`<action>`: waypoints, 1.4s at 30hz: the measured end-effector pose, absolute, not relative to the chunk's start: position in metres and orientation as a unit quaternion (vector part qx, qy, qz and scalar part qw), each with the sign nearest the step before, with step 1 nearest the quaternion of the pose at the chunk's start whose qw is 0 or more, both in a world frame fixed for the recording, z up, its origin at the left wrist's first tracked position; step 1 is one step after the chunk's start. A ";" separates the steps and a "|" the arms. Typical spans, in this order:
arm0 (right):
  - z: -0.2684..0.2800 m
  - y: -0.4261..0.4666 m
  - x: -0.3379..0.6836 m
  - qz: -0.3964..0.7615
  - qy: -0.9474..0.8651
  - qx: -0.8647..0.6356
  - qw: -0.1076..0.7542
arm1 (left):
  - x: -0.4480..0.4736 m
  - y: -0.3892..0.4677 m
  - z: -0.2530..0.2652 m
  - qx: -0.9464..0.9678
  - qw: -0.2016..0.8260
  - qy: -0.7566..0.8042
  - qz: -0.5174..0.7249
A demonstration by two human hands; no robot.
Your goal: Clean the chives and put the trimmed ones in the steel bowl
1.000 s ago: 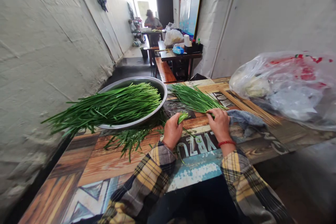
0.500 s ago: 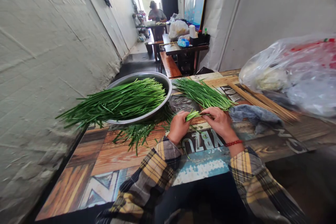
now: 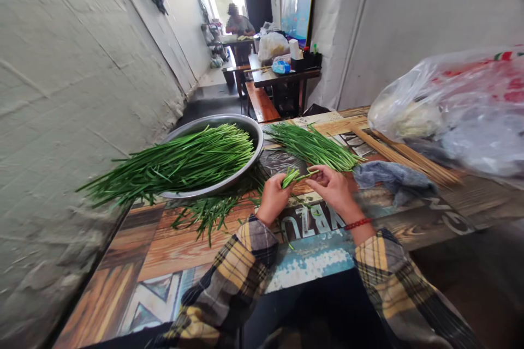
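Observation:
My left hand (image 3: 275, 198) is closed round a small bunch of garlic chives (image 3: 290, 177), their pale cut ends pointing up and right. With thumb and fingertips, my right hand (image 3: 333, 188) pinches the end of a chive stalk that sticks out of the bunch. Beyond my hands a loose pile of chives (image 3: 315, 144) lies on the table. To the left, a metal basin (image 3: 258, 147) holds a big heap of chives, leaves hanging over its left rim. Torn leaf scraps (image 3: 204, 212) are scattered below the basin.
The patterned table (image 3: 176, 251) carries a grey cloth (image 3: 393, 177), wooden sticks (image 3: 401, 155) and a plastic bag (image 3: 454, 103) on the right. A white wall (image 3: 61, 92) runs along the left. Farther back, another table (image 3: 266, 77) holds bags, and a person (image 3: 239, 24) is behind it.
My right hand has drawn slightly back from the bunch, and a single stalk now stretches between the two hands. The view has shifted a little; the basin and piles stay put.

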State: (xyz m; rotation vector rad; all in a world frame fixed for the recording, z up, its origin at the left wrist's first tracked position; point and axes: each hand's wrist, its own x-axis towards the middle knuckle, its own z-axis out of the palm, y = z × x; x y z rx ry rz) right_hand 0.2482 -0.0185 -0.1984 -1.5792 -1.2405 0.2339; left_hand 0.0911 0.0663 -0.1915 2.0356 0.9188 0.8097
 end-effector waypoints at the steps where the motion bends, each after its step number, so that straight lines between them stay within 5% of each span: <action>1: -0.197 -0.019 0.246 0.082 -0.523 -0.659 0.534 | 0.091 0.066 -0.192 0.795 0.381 0.354 0.313; 6: -0.195 -0.024 0.252 -0.051 -0.597 -0.641 0.479 | 0.092 0.063 -0.191 0.786 0.425 0.337 0.297; 10: -0.198 -0.024 0.255 -0.044 -0.660 -0.617 0.425 | 0.092 0.063 -0.191 0.787 0.433 0.324 0.297; 25: -0.206 -0.019 0.245 0.233 -0.378 -0.591 0.673 | 0.092 0.063 -0.192 0.771 0.465 0.305 0.309; 34: -0.208 -0.020 0.260 0.135 -0.308 -0.638 0.693 | 0.091 0.061 -0.190 0.766 0.459 0.322 0.316; 42: -0.207 -0.020 0.266 0.162 -0.306 -0.621 0.704 | 0.091 0.061 -0.189 0.777 0.424 0.331 0.328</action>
